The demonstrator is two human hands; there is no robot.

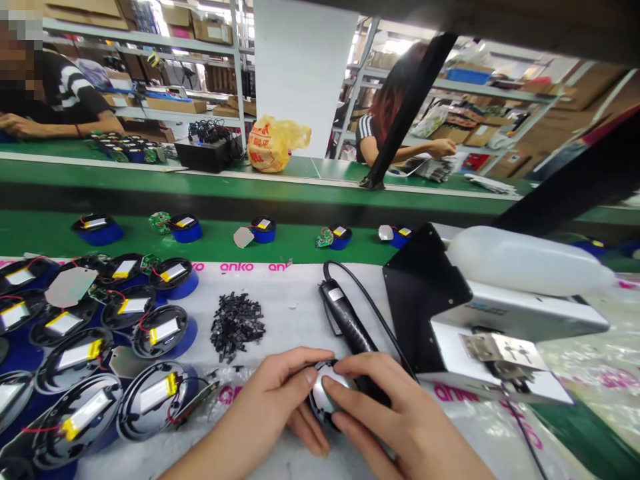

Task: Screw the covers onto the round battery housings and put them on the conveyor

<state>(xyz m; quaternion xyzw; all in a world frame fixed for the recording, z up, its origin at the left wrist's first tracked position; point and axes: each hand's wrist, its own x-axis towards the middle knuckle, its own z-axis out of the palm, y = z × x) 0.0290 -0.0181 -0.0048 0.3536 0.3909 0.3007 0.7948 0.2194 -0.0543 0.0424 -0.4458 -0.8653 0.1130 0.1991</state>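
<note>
Low in the middle of the head view, a small rounded silver-grey part with a black rim (325, 397) sits between my two hands. My left hand (280, 390) grips it from the left, with the thumb on its near face. From the right, the fingers of my right hand (385, 403) press on its top and side. Much of the part is hidden by my fingers. Just behind it lies a black corded hand tool, perhaps an electric screwdriver (350, 320). A pile of small black pieces (237, 325) is spread beyond my left hand.
Several blue-and-black round housings with batteries (163, 330) crowd the left side. More housings (264, 229) stand on the green conveyor (220, 250). A black-and-white bench machine with a bottle (505, 333) occupies the right. Two people work across the line, near a yellow bag (270, 147).
</note>
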